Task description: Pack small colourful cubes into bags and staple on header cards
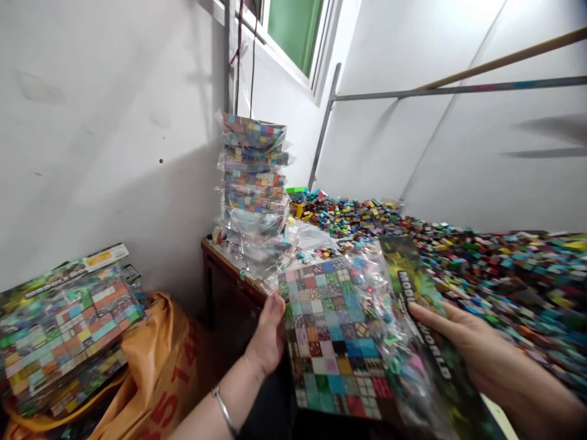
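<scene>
Between my two hands is a clear plastic pack of colourful square blocks, with small loose pieces down its right side. A dark printed header card with white lettering runs along the pack's right edge. My left hand grips the left edge, thumb on top and fingers hidden behind. At the card side, my right hand holds on with its thumb over the print; its other fingers are mostly out of sight. The pack is tilted, block face towards me.
A tall stack of bagged block packs stands on a wooden table. A large heap of loose blocks spreads to the right. At left, similar packs rest in an orange sack. Metal rails cross behind.
</scene>
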### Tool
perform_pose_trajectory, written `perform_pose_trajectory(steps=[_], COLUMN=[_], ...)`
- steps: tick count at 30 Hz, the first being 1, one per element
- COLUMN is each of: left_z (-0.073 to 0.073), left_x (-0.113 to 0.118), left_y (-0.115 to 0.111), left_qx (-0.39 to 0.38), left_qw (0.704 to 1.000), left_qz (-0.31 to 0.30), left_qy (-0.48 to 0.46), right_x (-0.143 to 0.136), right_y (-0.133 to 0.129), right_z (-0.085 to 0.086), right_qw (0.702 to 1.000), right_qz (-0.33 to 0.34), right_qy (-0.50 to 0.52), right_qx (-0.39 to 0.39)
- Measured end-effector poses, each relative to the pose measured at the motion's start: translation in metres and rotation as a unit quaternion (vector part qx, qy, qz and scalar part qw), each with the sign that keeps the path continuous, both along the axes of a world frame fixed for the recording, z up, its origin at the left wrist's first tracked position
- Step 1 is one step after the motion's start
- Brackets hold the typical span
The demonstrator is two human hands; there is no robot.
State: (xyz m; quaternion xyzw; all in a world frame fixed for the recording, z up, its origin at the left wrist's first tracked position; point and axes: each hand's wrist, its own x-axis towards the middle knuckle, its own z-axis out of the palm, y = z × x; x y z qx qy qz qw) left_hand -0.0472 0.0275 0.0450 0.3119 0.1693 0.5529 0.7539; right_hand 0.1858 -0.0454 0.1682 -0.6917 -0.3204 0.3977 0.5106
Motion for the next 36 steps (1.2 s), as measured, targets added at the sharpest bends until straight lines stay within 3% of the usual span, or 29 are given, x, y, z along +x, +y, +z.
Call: perform_pose_trajectory(steps=[2, 6, 10, 14, 20, 25, 30, 33, 36], left_z=[-0.01, -0.023, -0.003, 0.018, 0.023, 0.025, 0.03, 0.029, 0.019], left_x=[0.016, 0.027, 0.032, 0.051, 0.087, 0.11, 0.126, 0.124, 0.103], left_y=[-0.013, -0.015, 0.02, 0.062, 0.108, 0.133, 0.142, 0.132, 0.096], left_qx=[-0.055, -0.033, 0.005, 0.066, 0.143, 0.215, 0.259, 0.271, 0.264], left_qw=[0.992, 0.985, 0.964, 0.913, 0.852, 0.808, 0.796, 0.799, 0.802], left_qz=[-0.111, -0.146, -0.169, -0.2, -0.235, -0.219, -0.155, -0.083, 0.018], left_qy=[0.031, 0.09, 0.206, 0.349, 0.445, 0.503, 0.526, 0.531, 0.535], right_x=[0.008, 0.026, 0.035, 0.034, 0.035, 0.027, 0.017, 0.015, 0.016], right_y=[0.001, -0.006, -0.015, -0.017, -0.025, -0.026, -0.025, -0.028, -0.032], right_z=[-0.021, -0.065, -0.088, -0.103, -0.125, -0.127, -0.125, -0.127, -0.13], right_qw=[0.998, 0.983, 0.967, 0.957, 0.95, 0.944, 0.959, 0.966, 0.969], right_qz=[-0.005, -0.023, -0.044, -0.091, -0.106, -0.109, -0.117, -0.12, -0.121], right_qy=[0.058, 0.178, 0.251, 0.274, 0.286, 0.304, 0.259, 0.228, 0.213], right_qx=[-0.009, -0.03, 0.0, 0.021, 0.058, 0.067, 0.024, -0.004, -0.022])
